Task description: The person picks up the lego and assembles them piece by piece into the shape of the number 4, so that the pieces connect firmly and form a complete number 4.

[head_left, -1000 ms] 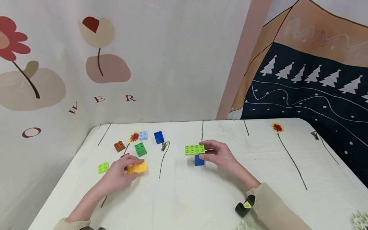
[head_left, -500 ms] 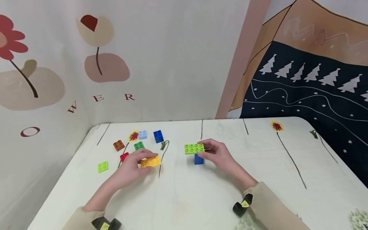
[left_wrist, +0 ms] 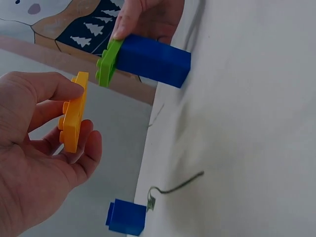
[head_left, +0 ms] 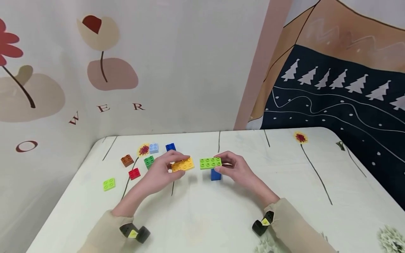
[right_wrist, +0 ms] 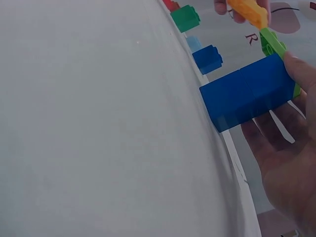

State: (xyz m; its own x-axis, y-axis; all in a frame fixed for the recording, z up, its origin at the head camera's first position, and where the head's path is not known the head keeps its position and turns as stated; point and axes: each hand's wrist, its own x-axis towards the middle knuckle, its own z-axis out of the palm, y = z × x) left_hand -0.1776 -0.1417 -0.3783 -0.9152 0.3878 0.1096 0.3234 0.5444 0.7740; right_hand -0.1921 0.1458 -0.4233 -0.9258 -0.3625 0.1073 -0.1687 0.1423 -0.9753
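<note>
a person's left hand [head_left: 160, 174] pinches a yellow toy building brick [head_left: 183, 164] between thumb and fingers above a white tablecloth [head_left: 196, 218], while the right hand [head_left: 238, 169] grips the right end of a lime-green eight-stud brick [head_left: 207, 163]. the hands are apart, their two bricks held end to end near the middle of the table, a narrow gap between them in the head view. the lime-green eight-stud brick sits atop a tall blue block [head_left: 216, 175], its left end jutting past the block's side; whether the block's base touches the cloth is hard to tell. seen from the left wrist, the yellow toy building brick has its studs turned toward the palm.

at left, loose bricks lie scattered: a lime-green four-stud brick [head_left: 109, 184] farthest left, a brown brick [head_left: 127, 160], a red brick [head_left: 134, 173], a green brick [head_left: 149, 161] and a light-blue brick [head_left: 153, 148] beside a printed yellow flower [head_left: 143, 150]. a dark-blue brick [head_left: 170, 147] shows partly behind the left hand. beige sleeves [head_left: 105, 232] carry black wrist devices [head_left: 129, 231]. behind, a pale curtain [head_left: 190, 70] bears flowers and red letters; a navy panel [head_left: 322, 95] with white trees hangs at right.
</note>
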